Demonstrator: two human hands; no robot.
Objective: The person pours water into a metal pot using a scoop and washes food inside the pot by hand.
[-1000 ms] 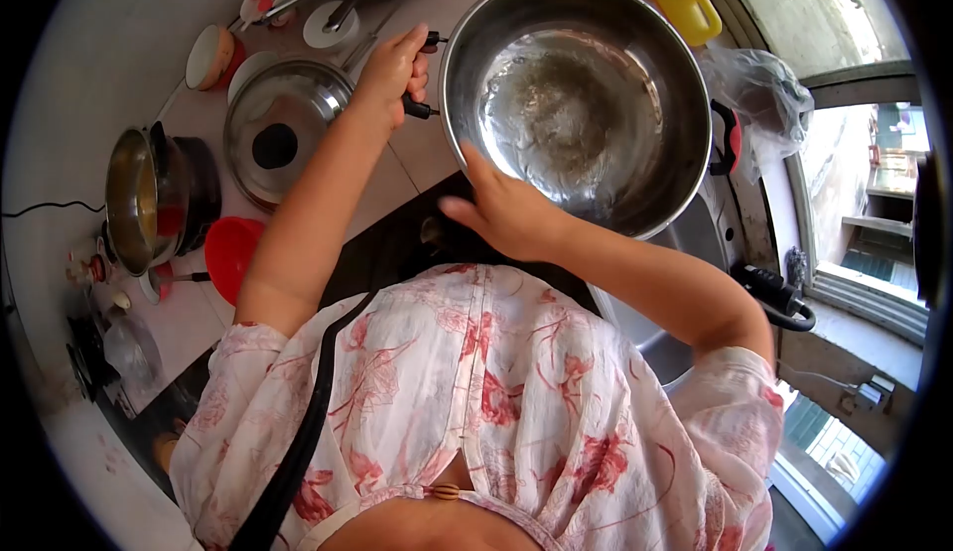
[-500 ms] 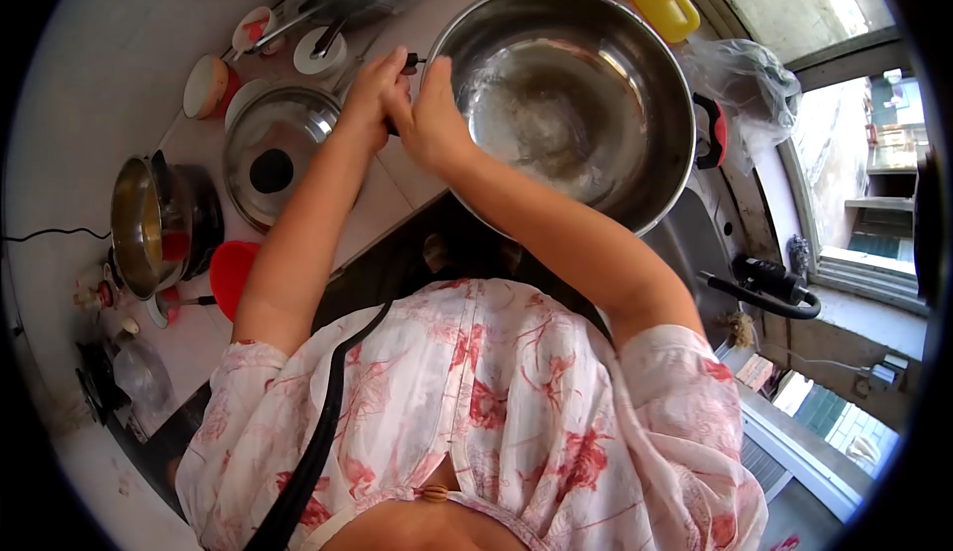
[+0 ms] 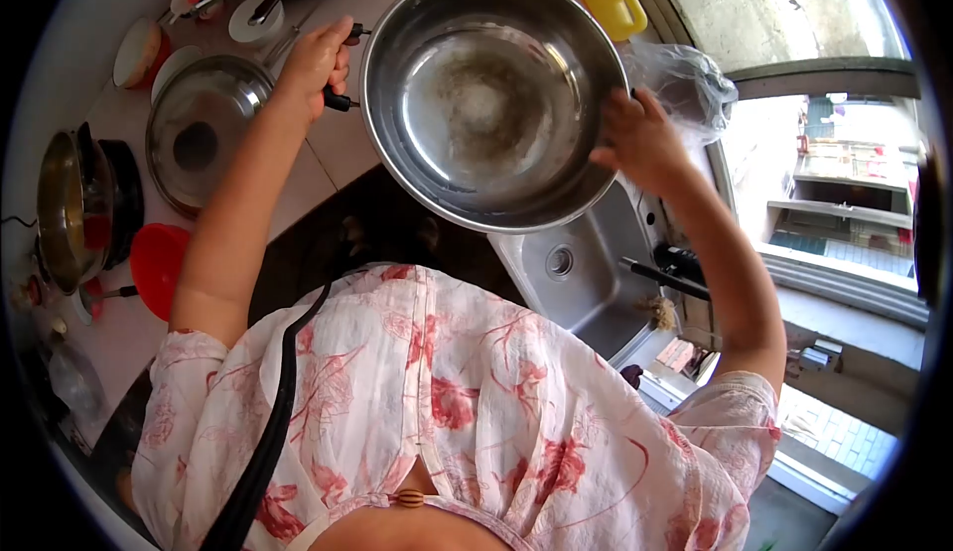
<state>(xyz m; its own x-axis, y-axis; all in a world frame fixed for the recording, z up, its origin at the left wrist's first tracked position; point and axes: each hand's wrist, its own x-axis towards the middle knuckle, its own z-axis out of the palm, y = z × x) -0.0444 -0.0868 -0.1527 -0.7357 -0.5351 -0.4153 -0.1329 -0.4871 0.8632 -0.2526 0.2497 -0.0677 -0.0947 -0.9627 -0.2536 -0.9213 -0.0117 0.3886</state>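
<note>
A large, deep stainless-steel pan (image 3: 491, 179) with a stained bottom is held up, its inside facing me, partly above the sink. My left hand (image 3: 316, 67) is closed around the black handle (image 3: 340, 100) on its left side. At the opposite rim is my right hand (image 3: 640, 144), blurred, with thumb and fingers apart. It covers the place of the right-hand handle, and I cannot tell whether it touches the pan.
A metal sink (image 3: 586, 278) with a black tap (image 3: 663, 278) lies below right. On the left counter are a round lid (image 3: 223, 104), a pot (image 3: 62, 213), a red bowl (image 3: 159, 268) and small bowls. A yellow jug (image 3: 611, 0) and plastic bag (image 3: 685, 89) stand near the window.
My right hand has left the left handle area and moved across to the pan's right rim. The pan has shifted left in view, uncovering more of the sink. My left hand keeps its handle.
</note>
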